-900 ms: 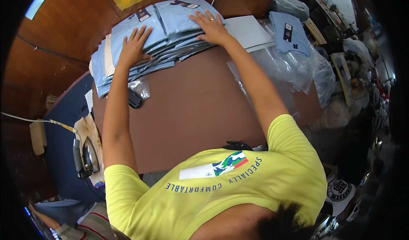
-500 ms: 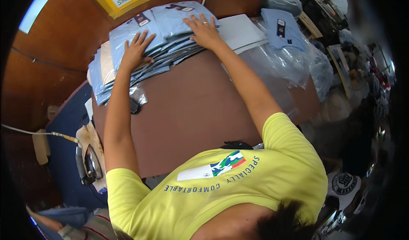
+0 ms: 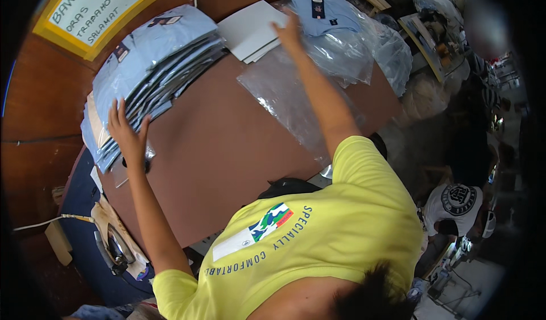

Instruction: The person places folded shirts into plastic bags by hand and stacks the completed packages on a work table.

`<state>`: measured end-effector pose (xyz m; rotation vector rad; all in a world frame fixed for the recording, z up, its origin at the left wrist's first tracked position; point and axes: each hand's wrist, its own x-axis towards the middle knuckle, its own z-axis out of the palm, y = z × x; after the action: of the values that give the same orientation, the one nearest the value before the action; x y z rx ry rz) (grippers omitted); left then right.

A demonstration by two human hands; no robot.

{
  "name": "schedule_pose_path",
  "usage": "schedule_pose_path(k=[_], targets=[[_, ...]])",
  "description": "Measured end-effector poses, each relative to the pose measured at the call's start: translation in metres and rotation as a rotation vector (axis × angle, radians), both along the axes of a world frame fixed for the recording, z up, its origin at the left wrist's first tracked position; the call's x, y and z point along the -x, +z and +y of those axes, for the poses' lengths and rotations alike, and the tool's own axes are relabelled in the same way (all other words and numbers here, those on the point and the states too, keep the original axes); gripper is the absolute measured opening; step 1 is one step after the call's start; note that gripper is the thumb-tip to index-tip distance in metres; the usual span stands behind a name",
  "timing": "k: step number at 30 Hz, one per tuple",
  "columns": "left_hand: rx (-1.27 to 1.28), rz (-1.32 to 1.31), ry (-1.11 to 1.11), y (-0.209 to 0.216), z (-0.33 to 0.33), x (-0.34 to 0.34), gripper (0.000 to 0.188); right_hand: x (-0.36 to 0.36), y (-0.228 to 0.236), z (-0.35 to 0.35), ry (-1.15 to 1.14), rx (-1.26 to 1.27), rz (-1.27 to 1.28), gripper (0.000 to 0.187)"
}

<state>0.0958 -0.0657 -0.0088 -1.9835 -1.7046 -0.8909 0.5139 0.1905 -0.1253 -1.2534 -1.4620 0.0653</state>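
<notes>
A tall stack of folded light-blue shirts [image 3: 153,47] in clear plastic bags leans at the far left of the brown table [image 3: 222,144]; dark tags show on top. My left hand [image 3: 129,135] is open, fingers spread, at the near-left edge of that stack; whether it touches is hard to tell. Reaching far right, my right hand [image 3: 289,34] is open and holds nothing I can see. It hovers between a pile of white card sheets [image 3: 250,31] and a single folded blue shirt [image 3: 324,10] with a dark tag.
Clear plastic bags [image 3: 335,55] lie under and around the single shirt. A flat plastic sheet [image 3: 284,101] spreads on the table. At the left, an iron [image 3: 118,246] rests on a scorched board beside a blue surface. A person in a white shirt [image 3: 455,203] is at the right.
My right hand has left the shirt stack and moved right to the white cards and single shirt. My left hand has slid to the stack's near-left edge. The view has turned right.
</notes>
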Motion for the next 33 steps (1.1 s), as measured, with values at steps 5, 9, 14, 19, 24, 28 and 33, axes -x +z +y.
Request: schedule_pose_path(k=[5,9,14,19,24,28,33], targets=[[0.125,-0.083,0.047,-0.065,-0.048,-0.047,0.053,-0.169,-0.004,0.007,-0.511,0.464,0.151,0.057],[0.161,-0.175,-0.060,-0.072,0.001,-0.139,0.038,-0.275,-0.023,0.044,-0.426,0.472,0.249,0.063],[0.290,-0.532,-0.285,-0.095,0.091,-0.257,0.029,-0.311,-0.023,0.079,-0.175,0.728,0.104,0.068],[0.630,-0.982,-0.403,-0.123,0.194,-0.362,0.031,-0.294,0.012,0.075,-0.189,0.835,-0.257,0.058],[0.918,-1.400,-0.181,-0.134,0.273,-0.429,0.035,-0.287,0.037,0.057,-0.205,0.780,-0.229,0.046],[0.958,-1.551,-0.076,-0.127,0.299,-0.445,0.029,-0.286,0.042,0.054,-0.231,0.727,-0.198,0.045],[1.046,-1.585,-0.105,-0.114,0.312,-0.440,0.024,-0.295,0.027,0.070,-0.172,0.736,-0.117,0.050]])
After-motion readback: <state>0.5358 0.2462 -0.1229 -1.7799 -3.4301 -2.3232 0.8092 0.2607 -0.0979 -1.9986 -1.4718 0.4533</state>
